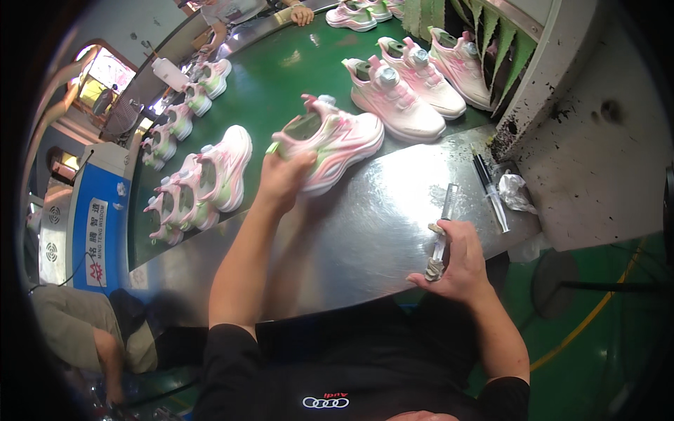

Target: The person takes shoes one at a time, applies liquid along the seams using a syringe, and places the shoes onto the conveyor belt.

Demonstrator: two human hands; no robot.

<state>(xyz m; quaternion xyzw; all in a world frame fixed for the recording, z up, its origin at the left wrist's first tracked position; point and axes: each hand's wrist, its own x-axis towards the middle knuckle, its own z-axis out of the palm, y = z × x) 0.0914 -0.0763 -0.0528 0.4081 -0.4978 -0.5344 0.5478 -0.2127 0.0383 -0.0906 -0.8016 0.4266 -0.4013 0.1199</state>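
Note:
My left hand [282,181] is closed around the heel of a pink and white sneaker [344,140] with green accents. The sneaker is tilted, its toe toward the right, above the edge between the green belt and the metal table. In my right hand [465,265] is a clear syringe [450,203], gripped between thumb and fingers, with pale wrapping around parts of it. Its clear end points away from me over the metal surface. To its right lies a second syringe [490,191] with a black part, beside a crumpled white tissue [516,192].
Several matching sneakers [393,105] stand on the green conveyor belt [295,67] ahead right, near green hanging strips [504,52]. More sneakers [228,168] line the left. A white-grey machine panel [597,133] rises at right. Other people's hands [302,15] show at the far side.

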